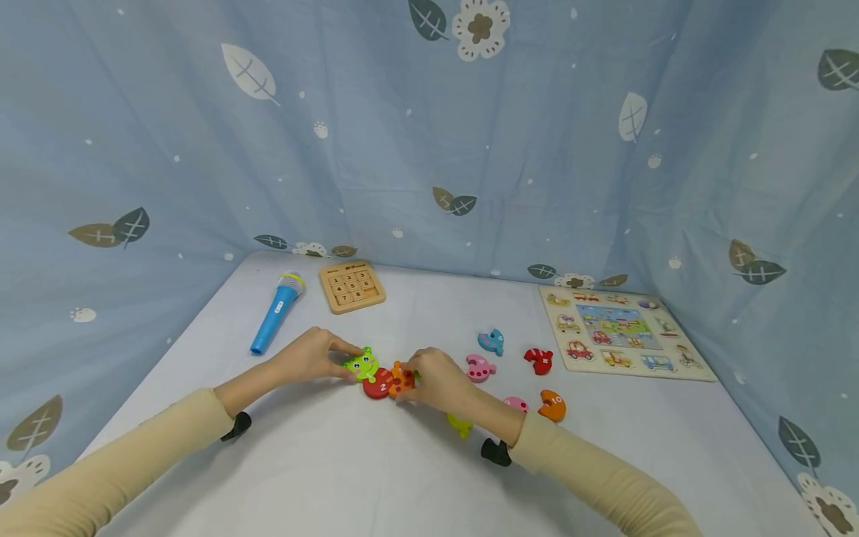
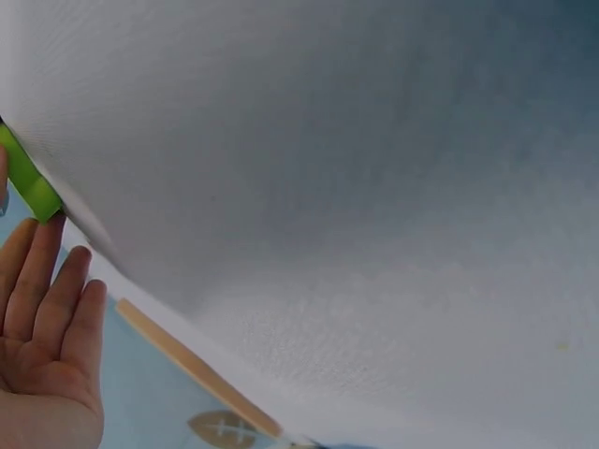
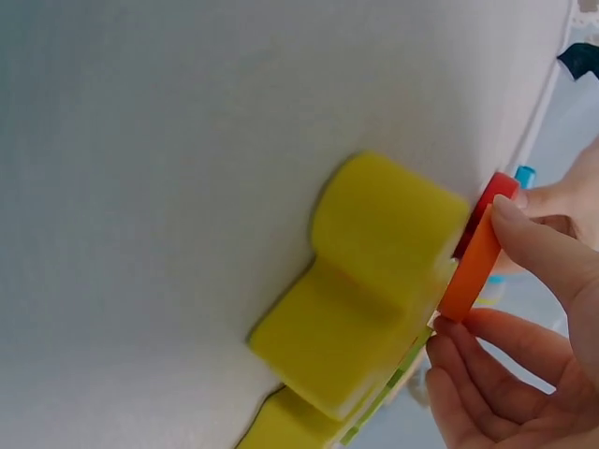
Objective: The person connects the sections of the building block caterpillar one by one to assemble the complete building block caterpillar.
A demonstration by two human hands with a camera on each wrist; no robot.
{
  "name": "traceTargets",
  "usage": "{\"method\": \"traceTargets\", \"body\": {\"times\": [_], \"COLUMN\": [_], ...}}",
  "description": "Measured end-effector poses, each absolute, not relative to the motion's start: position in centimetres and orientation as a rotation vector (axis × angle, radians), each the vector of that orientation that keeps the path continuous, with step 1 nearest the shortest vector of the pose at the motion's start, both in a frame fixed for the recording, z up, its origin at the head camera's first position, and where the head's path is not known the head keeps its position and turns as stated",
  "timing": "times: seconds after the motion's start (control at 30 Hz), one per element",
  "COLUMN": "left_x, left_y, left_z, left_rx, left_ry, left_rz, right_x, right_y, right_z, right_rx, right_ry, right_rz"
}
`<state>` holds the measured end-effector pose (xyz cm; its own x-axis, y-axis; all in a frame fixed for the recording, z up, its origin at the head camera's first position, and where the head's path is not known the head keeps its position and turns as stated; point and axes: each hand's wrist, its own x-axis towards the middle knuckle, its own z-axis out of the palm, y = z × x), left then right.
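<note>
In the head view my left hand holds a green smiling-face puzzle piece between thumb and fingers. A red puzzle piece numbered 2 lies right against it. On the red piece's other side, an orange spotted puzzle piece is pinched by my right hand. The right wrist view shows the thumb on the orange piece's upper edge and fingertips at its lower end. From the left wrist, straight fingers reach the green piece's edge.
Loose puzzle pieces lie to the right: yellow, blue, pink, red and orange. Behind stand a blue toy microphone and a wooden number board. A vehicle picture puzzle lies at the back right.
</note>
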<state>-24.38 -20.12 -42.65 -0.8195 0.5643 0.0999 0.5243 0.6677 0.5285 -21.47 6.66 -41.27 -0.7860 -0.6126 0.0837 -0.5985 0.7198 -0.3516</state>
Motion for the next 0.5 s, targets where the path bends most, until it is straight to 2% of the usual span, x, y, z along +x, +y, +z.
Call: {"method": "traceTargets", "body": {"times": [0.5], "left_x": [-24.65], "left_y": [-20.21], "left_z": [-42.50], "left_rx": [0.929], "left_ry": [2.770], "left_rz": [0.861], "right_x": [-21.47], "right_y": [6.26], "right_z": [-41.54], "right_rx": [-1.115], "right_ry": [2.917], "right_rz": [-0.438]}}
